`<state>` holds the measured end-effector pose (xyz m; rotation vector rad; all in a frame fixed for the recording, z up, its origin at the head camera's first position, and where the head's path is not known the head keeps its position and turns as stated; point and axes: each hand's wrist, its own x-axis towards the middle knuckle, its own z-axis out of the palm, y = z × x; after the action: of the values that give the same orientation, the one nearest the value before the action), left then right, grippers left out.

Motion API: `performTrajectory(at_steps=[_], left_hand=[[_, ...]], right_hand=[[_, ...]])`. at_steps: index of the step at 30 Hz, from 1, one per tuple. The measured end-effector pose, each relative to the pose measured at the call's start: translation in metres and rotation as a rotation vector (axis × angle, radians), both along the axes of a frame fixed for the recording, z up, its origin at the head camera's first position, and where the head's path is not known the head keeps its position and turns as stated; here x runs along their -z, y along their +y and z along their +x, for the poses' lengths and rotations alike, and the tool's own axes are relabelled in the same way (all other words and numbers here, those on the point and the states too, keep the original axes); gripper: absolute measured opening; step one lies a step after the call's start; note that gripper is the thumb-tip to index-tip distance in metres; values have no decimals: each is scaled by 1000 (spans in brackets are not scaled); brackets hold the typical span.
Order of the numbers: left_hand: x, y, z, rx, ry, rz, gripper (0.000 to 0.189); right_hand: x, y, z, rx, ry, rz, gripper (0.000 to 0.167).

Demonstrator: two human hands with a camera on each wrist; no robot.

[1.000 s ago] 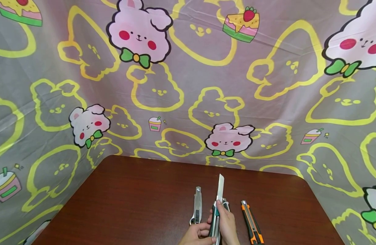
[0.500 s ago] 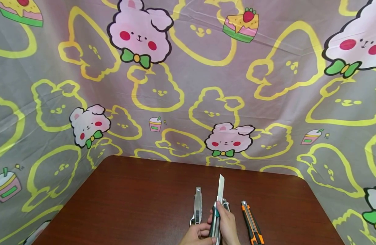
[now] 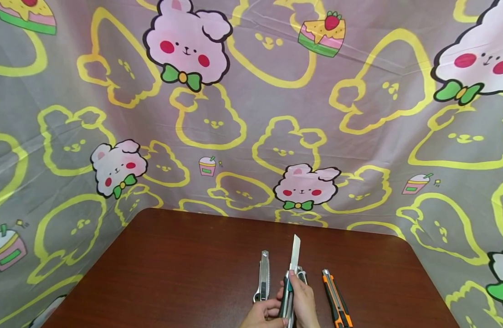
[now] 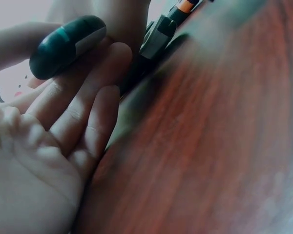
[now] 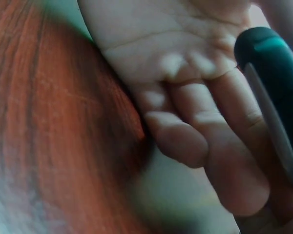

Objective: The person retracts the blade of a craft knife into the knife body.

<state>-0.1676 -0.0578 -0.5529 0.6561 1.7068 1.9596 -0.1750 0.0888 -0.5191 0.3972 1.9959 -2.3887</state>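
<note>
Both hands hold a dark green and silver utility knife [image 3: 287, 303], its long blade [image 3: 295, 250] extended and pointing away over the table. My right hand [image 3: 304, 298] grips the handle from the right, thumb lying along its top near the blade end. Lower down, my left hand [image 3: 263, 314] pinches the handle near its rear end. In the left wrist view the rounded butt of the knife [image 4: 63, 46] sits between thumb and fingers. The right wrist view has the same dark green butt [image 5: 276, 73] beside the curled fingers.
On the brown table [image 3: 186, 273] a silver utility knife [image 3: 264, 275] lies left of the hands. An orange and black one [image 3: 336, 300] lies to their right. Another knife [image 3: 302, 274] is mostly hidden behind my right hand. A patterned cloth [image 3: 243, 105] surrounds the table.
</note>
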Motion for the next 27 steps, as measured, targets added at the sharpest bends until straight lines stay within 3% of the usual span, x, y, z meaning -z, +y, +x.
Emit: performTrajectory(at_steps=[27], left_hand=[[-2, 0, 0, -38, -25, -11, 38]], right_hand=[[2, -2, 0, -27, 19, 49, 47]])
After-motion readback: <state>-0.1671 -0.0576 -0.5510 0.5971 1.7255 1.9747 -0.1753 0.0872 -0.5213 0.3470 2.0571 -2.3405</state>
